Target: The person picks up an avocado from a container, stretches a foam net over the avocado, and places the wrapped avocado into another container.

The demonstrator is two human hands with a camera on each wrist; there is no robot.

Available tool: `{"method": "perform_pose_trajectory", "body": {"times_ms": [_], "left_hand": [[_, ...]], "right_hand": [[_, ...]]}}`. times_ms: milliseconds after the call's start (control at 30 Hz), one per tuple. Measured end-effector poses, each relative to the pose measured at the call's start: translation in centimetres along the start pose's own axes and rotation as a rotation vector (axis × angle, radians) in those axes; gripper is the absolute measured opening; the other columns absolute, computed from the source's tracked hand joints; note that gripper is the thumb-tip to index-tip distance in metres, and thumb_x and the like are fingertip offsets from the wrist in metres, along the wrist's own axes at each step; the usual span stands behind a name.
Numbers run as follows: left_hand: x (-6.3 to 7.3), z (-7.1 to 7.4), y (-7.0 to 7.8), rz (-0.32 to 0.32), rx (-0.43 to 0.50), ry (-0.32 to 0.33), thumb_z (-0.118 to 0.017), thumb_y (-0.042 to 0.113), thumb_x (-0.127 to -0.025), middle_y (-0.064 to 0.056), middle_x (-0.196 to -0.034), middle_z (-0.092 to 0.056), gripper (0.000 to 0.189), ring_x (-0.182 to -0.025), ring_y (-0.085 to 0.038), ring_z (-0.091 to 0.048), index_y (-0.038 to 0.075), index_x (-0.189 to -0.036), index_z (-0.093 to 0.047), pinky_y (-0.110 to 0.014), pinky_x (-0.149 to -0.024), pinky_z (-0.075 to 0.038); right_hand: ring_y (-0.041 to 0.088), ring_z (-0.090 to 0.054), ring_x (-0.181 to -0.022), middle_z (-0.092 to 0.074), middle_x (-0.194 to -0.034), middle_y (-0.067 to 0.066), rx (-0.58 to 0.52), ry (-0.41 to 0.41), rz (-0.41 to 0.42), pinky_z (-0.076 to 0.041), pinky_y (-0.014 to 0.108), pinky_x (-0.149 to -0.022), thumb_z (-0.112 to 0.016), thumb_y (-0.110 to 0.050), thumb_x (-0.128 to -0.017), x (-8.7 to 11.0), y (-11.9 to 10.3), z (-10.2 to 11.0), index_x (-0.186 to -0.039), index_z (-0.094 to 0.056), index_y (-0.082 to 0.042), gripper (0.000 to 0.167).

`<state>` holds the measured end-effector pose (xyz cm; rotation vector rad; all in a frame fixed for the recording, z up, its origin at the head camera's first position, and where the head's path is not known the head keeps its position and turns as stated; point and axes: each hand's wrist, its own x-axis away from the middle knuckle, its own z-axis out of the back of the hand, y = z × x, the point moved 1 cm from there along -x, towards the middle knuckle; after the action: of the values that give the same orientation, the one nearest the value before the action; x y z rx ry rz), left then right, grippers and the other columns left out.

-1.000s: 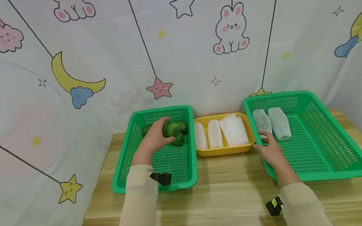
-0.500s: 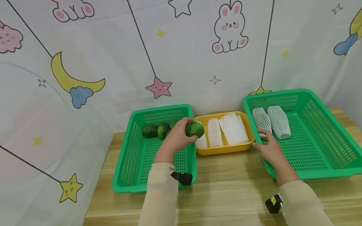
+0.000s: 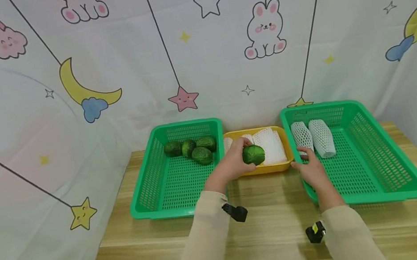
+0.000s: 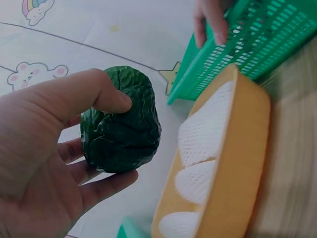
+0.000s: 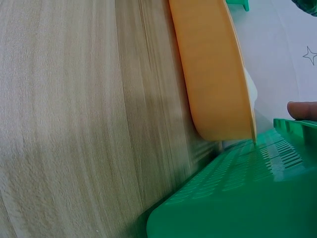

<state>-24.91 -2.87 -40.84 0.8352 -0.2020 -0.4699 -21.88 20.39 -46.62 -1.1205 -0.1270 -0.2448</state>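
My left hand [image 3: 233,163] holds a dark green, wrinkled avocado [image 3: 254,155] over the front of the yellow tray [image 3: 267,169]. In the left wrist view its thumb lies across the avocado [image 4: 131,134], with the fingers behind. White foam net sleeves [image 3: 270,145] lie in that tray, partly hidden by the hand. At the left wall of the right green basket [image 3: 388,195], my right hand [image 3: 314,172] hovers with loosely bent fingers and nothing in them. Inside that basket, two net-sleeved items [image 3: 321,138] lie side by side; their contents cannot be made out.
To the left stands another green basket [image 3: 140,214], with several avocados [image 3: 202,155] grouped at its back right. The yellow tray sits between the two baskets on a wooden table [image 3: 272,228]. A printed white curtain [image 3: 219,65] hangs close behind them.
My left hand has taken an avocado from the left basket and carried it right, over the yellow tray. The right hand has stayed at the right basket's edge.
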Motion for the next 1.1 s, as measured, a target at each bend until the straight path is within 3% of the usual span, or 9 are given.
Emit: {"method": "perform_pose_trajectory", "body": {"times_ms": [333,600,1100], "left_hand": [[0.3,-4.8,-1.2,0.066,-0.224,-0.148,-0.074,0.016,-0.079,-0.009,-0.118,-0.040,0.055,-0.099,-0.018,-0.048,0.010,-0.126,-0.044,-0.028,-0.081,-0.045],[0.8,-8.2,-3.5,0.149,-0.283,-0.184,-0.078,0.016,-0.076,-0.004,-0.113,-0.046,0.054,-0.098,-0.018,-0.052,0.014,-0.121,-0.048,-0.030,-0.080,-0.046],[0.7,-9.2,-3.1,0.154,-0.418,-0.213,-0.078,0.017,-0.075,-0.001,-0.121,-0.047,0.063,-0.111,-0.019,-0.048,0.024,-0.129,-0.047,-0.029,-0.081,-0.046]], "right_hand": [[0.043,-0.032,-0.124,-0.026,-0.143,0.028,0.003,0.004,-0.001,-0.034,0.054,-0.095,-0.050,-0.015,-0.095,0.0,-0.1,0.2,-0.146,-0.020,-0.009,0.059],[0.043,-0.033,-0.124,-0.025,-0.143,0.028,0.006,-0.007,-0.007,-0.033,0.054,-0.095,-0.050,-0.016,-0.095,0.1,-0.3,0.1,-0.147,-0.019,-0.010,0.060],[0.043,-0.032,-0.125,-0.024,-0.144,0.028,-0.007,0.001,-0.012,-0.032,0.054,-0.096,-0.050,-0.015,-0.095,0.2,-0.3,0.0,-0.146,-0.019,-0.009,0.060]]}}
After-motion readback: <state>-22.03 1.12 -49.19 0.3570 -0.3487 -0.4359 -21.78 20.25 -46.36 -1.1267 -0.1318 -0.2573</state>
